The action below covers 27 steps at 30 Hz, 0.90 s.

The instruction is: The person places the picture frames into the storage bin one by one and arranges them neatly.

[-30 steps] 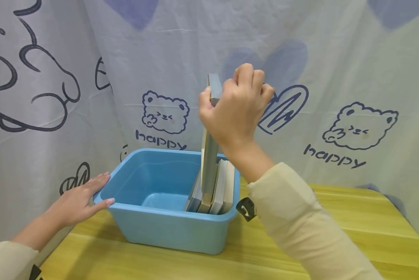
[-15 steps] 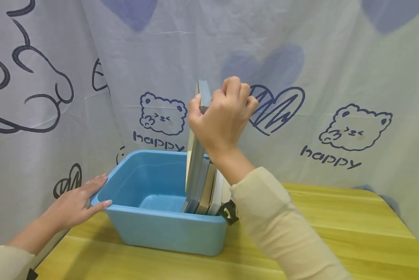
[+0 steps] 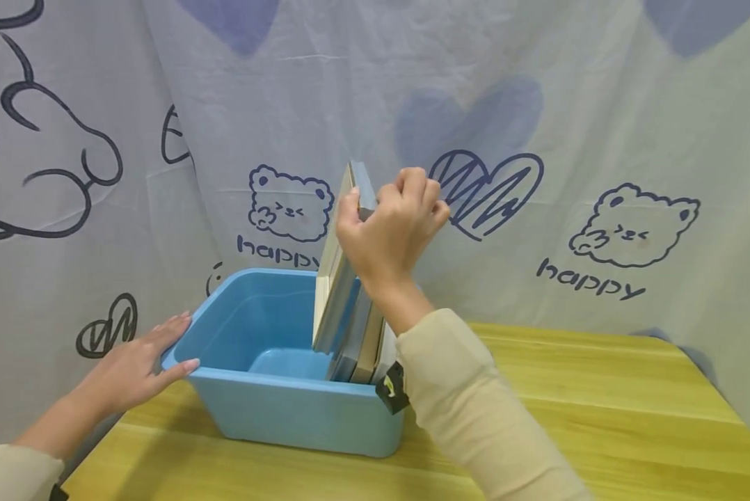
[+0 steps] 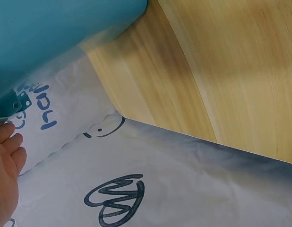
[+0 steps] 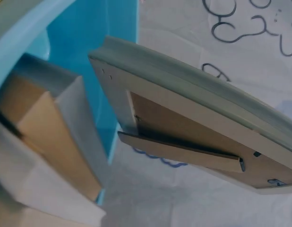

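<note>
My right hand [image 3: 390,233] pinches the upper edge of a pale blue-grey picture frame [image 3: 334,299], which tilts over the blue plastic tub [image 3: 300,414]. In the right wrist view, the frame's brown backing [image 5: 184,127] and slightly raised stand leg [image 5: 184,153] face the camera; the right hand is out of that view. Several more frames [image 3: 367,341] lean side by side at the tub's right end. At the tub's left rim, my left hand [image 3: 140,362] holds the front corner, thumb along the front and fingers at the side. Its curled fingers [image 4: 11,146] show in the left wrist view.
The tub stands on a yellow wood-grain table [image 3: 569,396], whose left edge runs close beside it. A pale printed curtain [image 3: 494,278] hangs right behind the tub and along the left side. The tub's left half shows its bare floor [image 3: 287,362].
My right hand has moved left and down with the picture frame, from among the other frames to their left side, and the frame now tilts more. The left hand keeps its place.
</note>
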Each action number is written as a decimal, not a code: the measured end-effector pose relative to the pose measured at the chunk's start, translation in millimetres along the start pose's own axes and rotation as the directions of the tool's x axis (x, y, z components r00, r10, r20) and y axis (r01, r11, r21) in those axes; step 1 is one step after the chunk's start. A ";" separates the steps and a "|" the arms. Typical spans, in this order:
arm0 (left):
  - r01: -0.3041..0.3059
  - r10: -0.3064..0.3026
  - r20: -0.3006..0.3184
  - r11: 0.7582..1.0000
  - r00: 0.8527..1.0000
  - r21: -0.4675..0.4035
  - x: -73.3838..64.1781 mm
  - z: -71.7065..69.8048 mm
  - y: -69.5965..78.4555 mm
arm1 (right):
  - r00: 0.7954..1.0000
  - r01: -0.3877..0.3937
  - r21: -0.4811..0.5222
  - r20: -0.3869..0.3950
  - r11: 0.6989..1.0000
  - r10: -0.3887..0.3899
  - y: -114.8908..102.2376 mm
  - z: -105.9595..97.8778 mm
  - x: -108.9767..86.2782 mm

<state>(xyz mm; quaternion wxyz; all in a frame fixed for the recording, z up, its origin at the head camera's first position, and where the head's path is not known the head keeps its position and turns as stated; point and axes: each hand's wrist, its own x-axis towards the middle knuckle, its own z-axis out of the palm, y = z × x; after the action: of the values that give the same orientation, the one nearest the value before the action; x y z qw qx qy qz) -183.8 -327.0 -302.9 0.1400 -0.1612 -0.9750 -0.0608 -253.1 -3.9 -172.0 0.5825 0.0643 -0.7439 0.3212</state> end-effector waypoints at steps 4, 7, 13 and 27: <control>0.007 -0.007 0.012 1.000 1.000 0.003 0.1 -0.2 -0.1 | 1.000 -0.013 -0.005 -0.012 1.000 0.013 7.4 5.1 -9.9; 0.012 -0.012 0.019 1.000 1.000 0.005 0.6 -0.3 -0.1 | 1.000 -0.027 -0.012 0.003 1.000 0.027 12.3 8.6 -17.4; 0.015 -0.015 0.011 1.000 1.000 0.002 0.4 1.0 -1.2 | 0.995 -0.065 -0.030 0.074 0.997 0.067 18.1 10.6 -31.2; 0.011 -0.011 -0.005 1.000 1.000 0.018 0.2 2.0 -1.6 | 0.935 -0.066 -0.193 0.331 0.979 0.128 19.8 3.1 -37.4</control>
<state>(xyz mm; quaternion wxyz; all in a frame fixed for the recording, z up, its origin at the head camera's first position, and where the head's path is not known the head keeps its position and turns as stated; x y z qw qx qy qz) -185.0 -328.2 -304.9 0.1434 -0.1544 -0.9761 -0.0533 -253.2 -0.5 -214.3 0.4312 0.0297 -0.8617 0.2657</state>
